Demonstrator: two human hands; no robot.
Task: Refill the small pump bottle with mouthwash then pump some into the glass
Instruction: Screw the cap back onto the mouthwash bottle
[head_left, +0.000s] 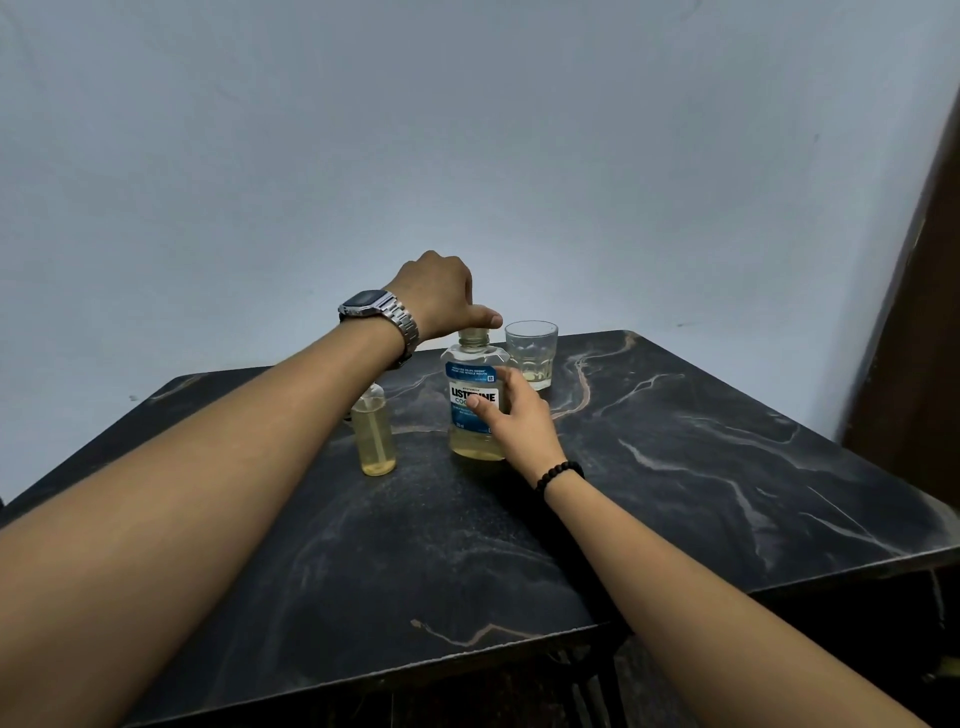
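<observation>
A clear mouthwash bottle (467, 382) with a blue label and pale yellow liquid stands upright mid-table. My right hand (517, 415) grips its body from the right side. My left hand (436, 296) hovers over its threaded neck with fingers curled down and thumb across the top, closed round the cap, which is hidden under the fingers. The small pump bottle (375, 441), holding yellowish liquid, stands just left of it; my left forearm covers its pump head. A clear glass (532, 353) with a little liquid at the bottom stands behind and to the right.
All three stand on a dark marble-patterned table (701, 467) against a pale wall. The table's front edge runs close below my arms. A brown wooden edge (919, 312) rises at the far right.
</observation>
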